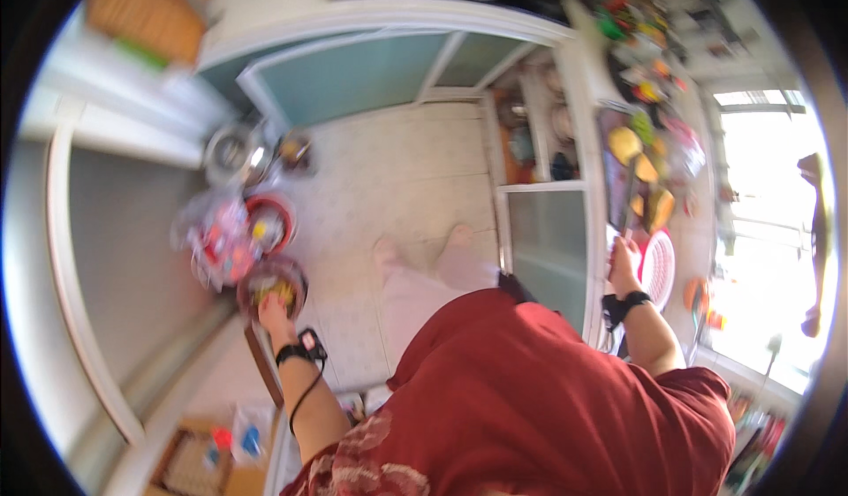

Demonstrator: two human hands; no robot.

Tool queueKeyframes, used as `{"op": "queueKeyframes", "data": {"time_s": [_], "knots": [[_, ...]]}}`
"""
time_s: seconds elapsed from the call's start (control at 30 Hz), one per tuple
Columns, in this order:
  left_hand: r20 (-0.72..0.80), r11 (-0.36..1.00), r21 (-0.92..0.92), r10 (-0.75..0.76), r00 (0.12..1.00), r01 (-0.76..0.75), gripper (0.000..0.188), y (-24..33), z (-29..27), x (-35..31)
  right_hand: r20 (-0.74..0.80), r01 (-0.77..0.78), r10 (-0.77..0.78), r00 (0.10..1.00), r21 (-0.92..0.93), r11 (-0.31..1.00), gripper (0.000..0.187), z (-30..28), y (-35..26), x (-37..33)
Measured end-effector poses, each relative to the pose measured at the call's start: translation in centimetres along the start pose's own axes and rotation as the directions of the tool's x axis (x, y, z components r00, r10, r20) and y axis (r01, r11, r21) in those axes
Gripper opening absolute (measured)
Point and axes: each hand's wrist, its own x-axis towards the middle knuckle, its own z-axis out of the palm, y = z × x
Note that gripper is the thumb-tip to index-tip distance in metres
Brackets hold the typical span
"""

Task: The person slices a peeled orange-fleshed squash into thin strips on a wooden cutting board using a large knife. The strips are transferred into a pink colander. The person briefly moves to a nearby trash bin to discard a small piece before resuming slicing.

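On the right, my right hand [625, 262] is closed round the handle of a knife [631, 197], whose blade lies over the counter by several yellow cut pieces of produce [624, 145]. A black band circles that wrist. Low on the left, my left hand [276, 309] reaches down to a round reddish-brown bin [295, 277] with yellow scraps [276, 287] in it. Blur hides whether its fingers grip any of the scraps. A black strap with a small device and a cable is on the left wrist.
A pink-red plastic basket [658, 268] stands beside my right hand. By the left wall are a red basin [281, 212], plastic bags [231, 242] and a metal pot [233, 154]. A glass cabinet door [349, 76] stands ajar ahead. More produce [655, 76] crowds the counter.
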Motion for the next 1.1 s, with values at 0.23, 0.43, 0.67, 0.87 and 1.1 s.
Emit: {"op": "queueKeyframes", "data": {"time_s": [0.23,0.43,0.67,0.87,1.1], "knots": [[0.545,0.946,0.266,0.011,0.839,-0.186,0.024,7.9,26.9,-11.1,-0.024,-0.030,0.037,0.999,0.247,0.969,0.014,-3.9,0.3,-1.8],[0.927,0.683,0.279,-0.009,0.374,-0.675,0.025,9.8,49.4,-28.5,-0.127,0.154,-0.112,0.985,0.395,0.906,0.027,-8.9,2.2,0.8],[0.964,0.514,-0.094,-0.168,-0.208,-0.853,0.022,2.1,67.6,-48.5,-0.013,0.023,-0.021,1.000,0.164,0.986,0.023,-11.6,7.2,7.2],[0.893,0.129,-0.281,-0.328,-0.309,-0.951,0.032,-4.9,74.9,-56.7,-0.015,-0.113,0.122,0.992,0.271,0.956,0.023,-9.2,8.7,9.7],[0.730,-0.339,-0.653,-0.519,-0.444,-0.678,0.041,-10.6,80.4,-59.9,-0.059,-0.228,0.257,0.965,0.301,0.926,0.024,-8.9,5.7,8.3]]}}
